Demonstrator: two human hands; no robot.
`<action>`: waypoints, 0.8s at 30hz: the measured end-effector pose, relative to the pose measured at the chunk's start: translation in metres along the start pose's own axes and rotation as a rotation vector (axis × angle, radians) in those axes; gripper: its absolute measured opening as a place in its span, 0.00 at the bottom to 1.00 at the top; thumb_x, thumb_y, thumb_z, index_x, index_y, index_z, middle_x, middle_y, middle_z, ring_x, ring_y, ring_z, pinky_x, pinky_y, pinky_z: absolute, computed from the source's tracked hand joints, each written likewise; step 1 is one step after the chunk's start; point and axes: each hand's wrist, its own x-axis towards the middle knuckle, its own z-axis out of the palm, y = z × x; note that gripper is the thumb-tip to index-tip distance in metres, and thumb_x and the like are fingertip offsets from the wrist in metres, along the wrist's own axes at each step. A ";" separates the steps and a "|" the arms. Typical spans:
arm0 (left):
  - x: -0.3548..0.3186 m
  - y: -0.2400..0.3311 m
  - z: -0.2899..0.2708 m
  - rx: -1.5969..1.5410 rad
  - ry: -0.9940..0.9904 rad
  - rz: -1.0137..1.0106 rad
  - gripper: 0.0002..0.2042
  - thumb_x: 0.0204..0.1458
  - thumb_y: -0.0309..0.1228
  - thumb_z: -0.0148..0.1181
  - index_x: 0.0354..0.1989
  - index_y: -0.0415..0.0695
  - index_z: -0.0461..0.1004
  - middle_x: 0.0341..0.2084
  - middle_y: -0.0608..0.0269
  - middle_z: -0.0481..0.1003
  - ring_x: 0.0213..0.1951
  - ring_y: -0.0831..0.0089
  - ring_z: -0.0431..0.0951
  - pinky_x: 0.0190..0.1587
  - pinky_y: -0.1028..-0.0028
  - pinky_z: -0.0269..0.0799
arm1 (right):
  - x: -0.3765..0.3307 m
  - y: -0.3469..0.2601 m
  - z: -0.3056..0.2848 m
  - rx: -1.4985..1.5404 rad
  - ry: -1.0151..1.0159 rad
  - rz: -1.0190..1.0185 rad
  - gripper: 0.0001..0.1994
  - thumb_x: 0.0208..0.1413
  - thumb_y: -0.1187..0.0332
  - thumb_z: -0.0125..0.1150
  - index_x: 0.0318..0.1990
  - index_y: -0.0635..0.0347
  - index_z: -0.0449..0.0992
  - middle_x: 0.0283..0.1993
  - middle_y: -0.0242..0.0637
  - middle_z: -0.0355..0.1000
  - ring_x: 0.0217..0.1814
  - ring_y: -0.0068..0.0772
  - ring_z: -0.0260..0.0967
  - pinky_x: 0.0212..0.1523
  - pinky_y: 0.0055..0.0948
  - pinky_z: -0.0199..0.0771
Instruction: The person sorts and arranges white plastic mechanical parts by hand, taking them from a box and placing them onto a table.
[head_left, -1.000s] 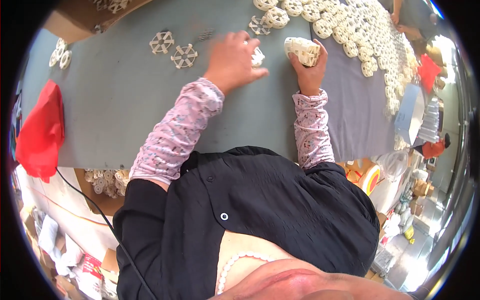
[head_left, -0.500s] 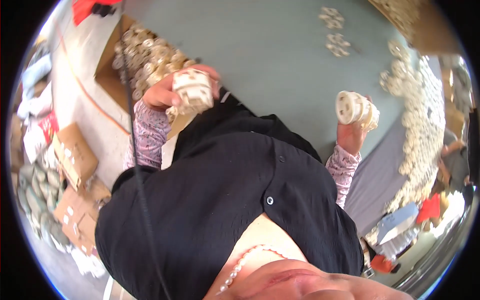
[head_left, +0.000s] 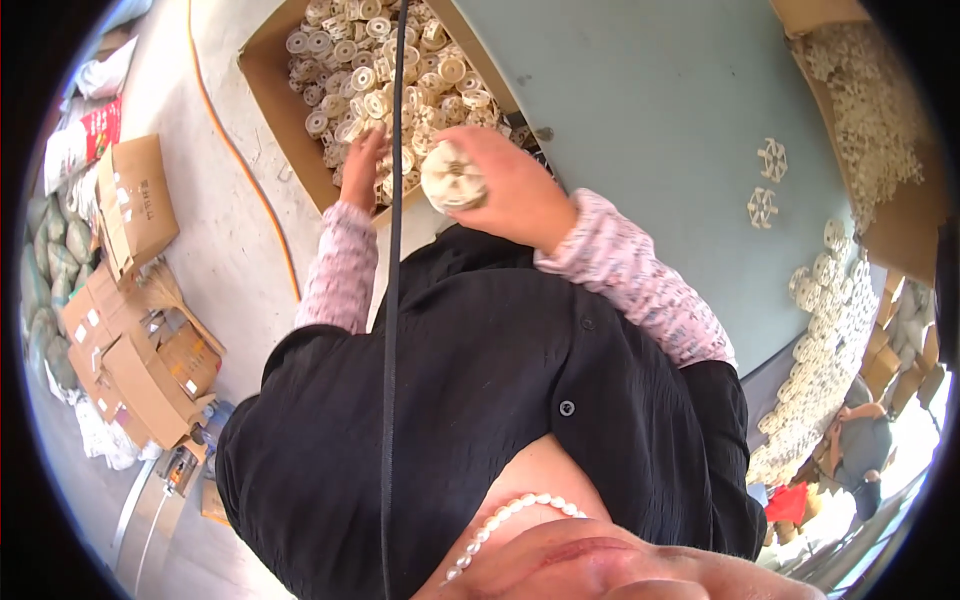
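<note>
My right hand (head_left: 520, 190) is closed around a cream plastic spool (head_left: 452, 178), its slotted round end turned toward the left. It is held over the near right corner of a cardboard box (head_left: 268, 85) filled with similar cream spools (head_left: 365, 78). At the box's near left edge, my left hand (head_left: 362, 172) has its fingers apart, close to the spools, with no part visible in its grasp. Two flat cream wheel-shaped pieces, one farther (head_left: 772, 160) and one nearer (head_left: 762, 208), lie on the grey-green table (head_left: 640, 110).
A long pile of flat cream pieces (head_left: 830, 335) runs along the right. Beyond it, another carton (head_left: 900, 235) holds cream parts. A person (head_left: 865, 440) is at far right. An orange cord (head_left: 235, 150) crosses the floor; cartons (head_left: 140, 205) stand left. A black strap (head_left: 390, 400) hangs across the view.
My right hand has swung left from the table to the box with its spool. The spool my left hand held is no longer in it; that hand is now lower at the box. The view has shifted left.
</note>
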 end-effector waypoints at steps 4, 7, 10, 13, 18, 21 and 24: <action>-0.080 0.013 0.029 -0.575 -0.572 -0.071 0.37 0.62 0.58 0.58 0.73 0.49 0.61 0.68 0.57 0.68 0.67 0.55 0.70 0.65 0.43 0.68 | 0.035 0.007 0.034 -0.365 -0.283 0.072 0.35 0.47 0.67 0.72 0.66 0.55 0.68 0.52 0.48 0.71 0.57 0.51 0.72 0.59 0.45 0.72; -0.041 -0.004 0.047 -0.651 -0.454 -0.140 0.26 0.62 0.44 0.65 0.67 0.54 0.67 0.58 0.65 0.72 0.59 0.63 0.74 0.56 0.54 0.76 | 0.036 0.024 0.049 -0.525 -0.158 0.118 0.27 0.58 0.65 0.62 0.66 0.54 0.67 0.53 0.50 0.71 0.58 0.53 0.72 0.60 0.46 0.71; 0.050 -0.096 -0.032 -0.309 -0.352 0.250 0.25 0.62 0.38 0.62 0.65 0.44 0.67 0.53 0.59 0.76 0.51 0.62 0.80 0.58 0.70 0.76 | 0.025 -0.005 0.042 -0.205 -0.177 0.018 0.20 0.62 0.66 0.56 0.62 0.54 0.72 0.58 0.50 0.70 0.61 0.53 0.69 0.60 0.48 0.70; 0.068 -0.056 0.013 -0.426 -0.604 -0.026 0.23 0.69 0.43 0.48 0.65 0.41 0.69 0.63 0.51 0.72 0.65 0.56 0.70 0.67 0.60 0.67 | -0.024 0.000 -0.035 -0.109 0.138 -0.250 0.24 0.54 0.70 0.65 0.60 0.54 0.74 0.56 0.42 0.72 0.58 0.47 0.71 0.57 0.45 0.72; 0.111 -0.030 0.026 -0.021 0.104 -0.430 0.39 0.54 0.56 0.67 0.74 0.61 0.62 0.75 0.64 0.57 0.71 0.50 0.56 0.66 0.47 0.60 | -0.160 0.024 -0.195 -0.702 0.742 -0.185 0.14 0.51 0.75 0.69 0.46 0.55 0.82 0.48 0.38 0.79 0.48 0.46 0.78 0.47 0.40 0.80; 0.106 -0.007 0.003 0.080 -0.052 -0.190 0.44 0.53 0.52 0.69 0.73 0.39 0.61 0.73 0.54 0.60 0.71 0.56 0.59 0.69 0.55 0.60 | -0.251 0.076 -0.323 -1.085 0.991 0.204 0.13 0.52 0.69 0.72 0.46 0.59 0.82 0.50 0.43 0.79 0.53 0.47 0.77 0.55 0.41 0.77; 0.072 0.037 0.017 0.397 0.350 0.155 0.31 0.56 0.44 0.67 0.56 0.25 0.75 0.50 0.42 0.80 0.45 0.56 0.82 0.45 0.59 0.80 | -0.338 0.124 -0.425 -1.087 0.898 1.165 0.39 0.50 0.33 0.66 0.66 0.44 0.75 0.74 0.46 0.63 0.78 0.52 0.54 0.77 0.51 0.52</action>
